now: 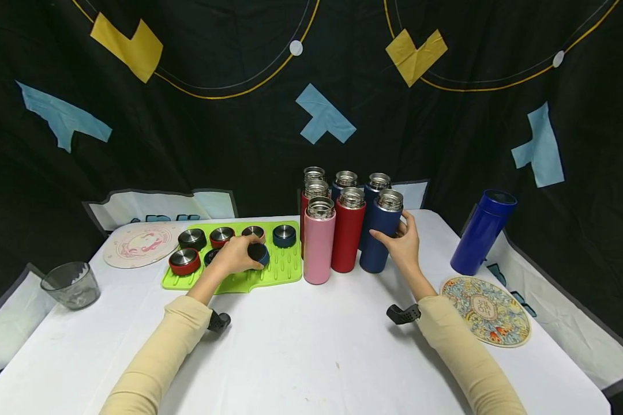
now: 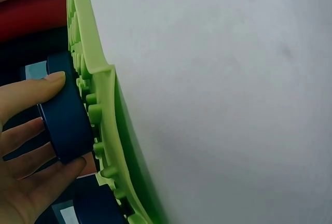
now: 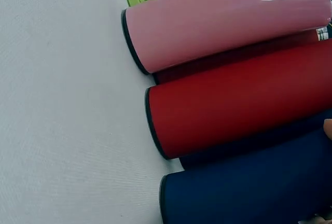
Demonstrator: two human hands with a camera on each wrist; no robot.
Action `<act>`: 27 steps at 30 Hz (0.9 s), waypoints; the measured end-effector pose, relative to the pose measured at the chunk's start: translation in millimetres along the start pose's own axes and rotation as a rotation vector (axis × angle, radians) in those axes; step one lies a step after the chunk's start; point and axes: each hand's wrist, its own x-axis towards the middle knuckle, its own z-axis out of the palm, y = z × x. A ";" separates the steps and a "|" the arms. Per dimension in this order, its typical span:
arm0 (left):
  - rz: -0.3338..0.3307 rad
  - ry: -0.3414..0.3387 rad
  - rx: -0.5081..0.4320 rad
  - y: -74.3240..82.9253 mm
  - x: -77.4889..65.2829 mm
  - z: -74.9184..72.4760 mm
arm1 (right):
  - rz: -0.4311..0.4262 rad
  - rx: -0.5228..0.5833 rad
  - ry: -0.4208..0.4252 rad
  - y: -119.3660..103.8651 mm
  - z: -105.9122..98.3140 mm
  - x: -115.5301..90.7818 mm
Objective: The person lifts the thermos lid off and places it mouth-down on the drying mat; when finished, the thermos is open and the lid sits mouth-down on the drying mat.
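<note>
In the head view my left hand point(image 1: 235, 255) pinches a dark blue bottle lid point(image 1: 260, 255) over the green drying mat point(image 1: 285, 271). The left wrist view shows thumb and fingers around that blue lid point(image 2: 67, 112), close over the mat's studs. My right hand point(image 1: 404, 242) grips an upright, lidless navy thermos bottle point(image 1: 380, 230), thumb on one side and fingers on the other. Just left of it stand a lidless red bottle point(image 1: 348, 236) and a pink bottle point(image 1: 319, 248). More lids, including a red lid point(image 1: 184, 262) and another blue lid point(image 1: 284, 235), sit on the mat.
Several more lidless bottles stand behind the front row. A glass cup point(image 1: 72, 285) and a pink-printed round mat point(image 1: 141, 245) lie at the left. On the right are a shiny blue bottle point(image 1: 483, 233) with a dark top and a floral round mat point(image 1: 485, 311).
</note>
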 end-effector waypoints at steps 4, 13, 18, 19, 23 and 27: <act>-0.018 -0.012 0.017 2.2 1.9 1.2 | -0.051 -0.019 -0.003 18.2 1.0 5.7; -0.051 -0.036 0.024 2.1 4.3 6.2 | -0.171 -0.059 -0.060 31.3 -0.7 6.0; -0.009 0.019 0.032 10.6 -4.3 4.2 | -0.201 -0.082 -0.089 21.4 -0.9 -0.9; 0.002 0.041 0.031 13.5 -6.9 3.4 | -0.198 -0.090 -0.094 21.4 -0.5 -1.1; 0.045 0.119 0.010 26.2 -20.3 0.7 | -0.209 -0.086 -0.097 16.3 0.3 -4.0; 0.082 0.132 0.004 31.6 -37.0 -1.5 | -0.213 -0.090 -0.092 -0.9 0.0 -13.3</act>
